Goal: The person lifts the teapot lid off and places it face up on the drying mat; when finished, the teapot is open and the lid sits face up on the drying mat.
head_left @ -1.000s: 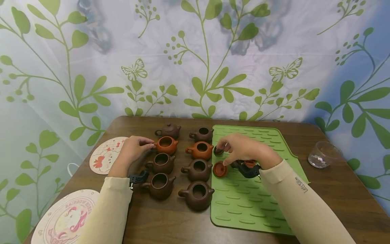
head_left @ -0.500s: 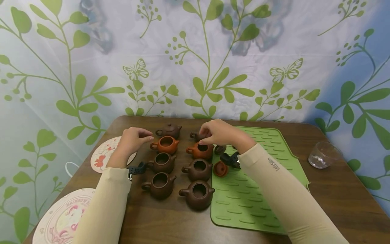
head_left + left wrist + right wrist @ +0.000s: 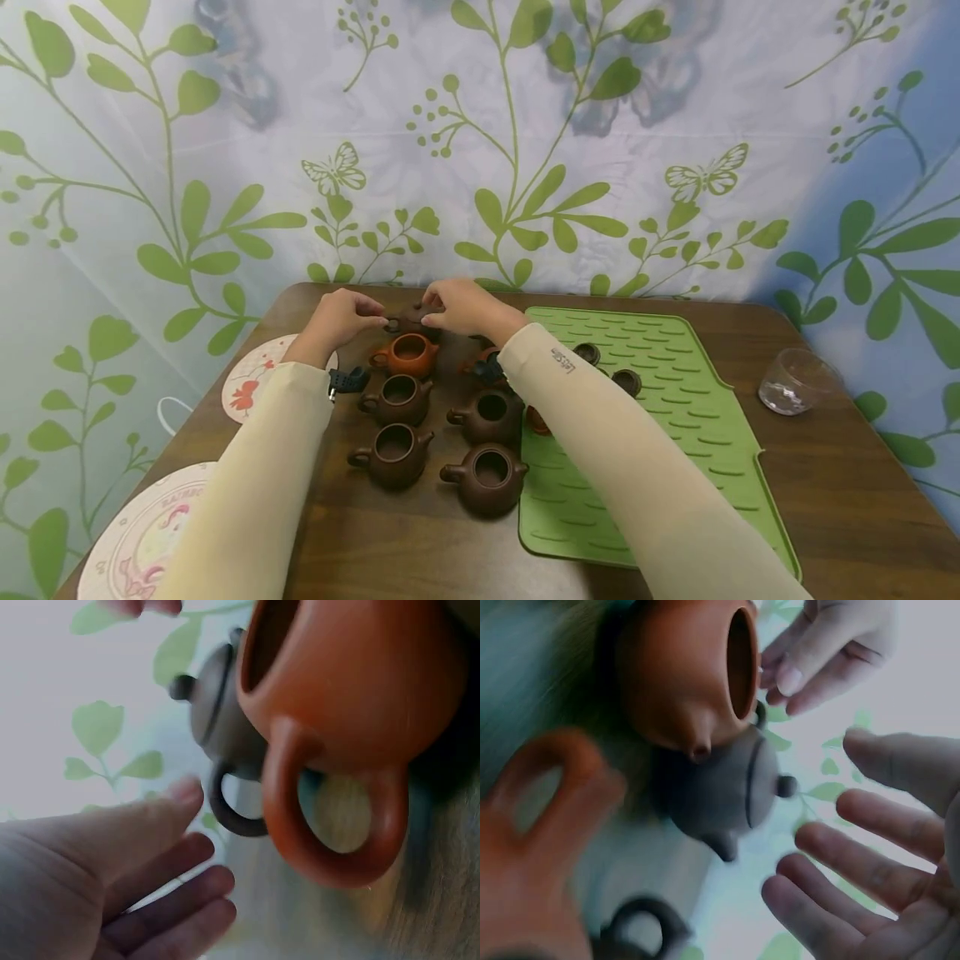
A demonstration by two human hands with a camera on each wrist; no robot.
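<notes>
A dark brown teapot with its lid on (image 3: 412, 319) stands in the back row of the left column. My left hand (image 3: 339, 321) is beside its handle, thumb and fingers apart around nothing. On the spout side is my right hand (image 3: 467, 307). In the right wrist view its fingers (image 3: 870, 862) are spread, with a gap to the lid knob (image 3: 786, 787). An orange teapot without a lid (image 3: 414, 357) sits just in front; the left wrist view shows its looped handle (image 3: 289, 817) close up. Behind my right forearm, a second orange teapot is mostly hidden.
Several lidless brown teapots (image 3: 394, 457) stand in two columns. On the green mat (image 3: 675, 350) lie dark lids (image 3: 627, 382) and an orange lid (image 3: 535, 421), partly behind my sleeve. A clear cup (image 3: 795, 383) is at right, round mats (image 3: 150, 525) at left.
My right hand has left the lids on the mat and swept left over the teapots to the lidded one. My left hand has moved from the orange teapot's handle back toward the lidded teapot's handle.
</notes>
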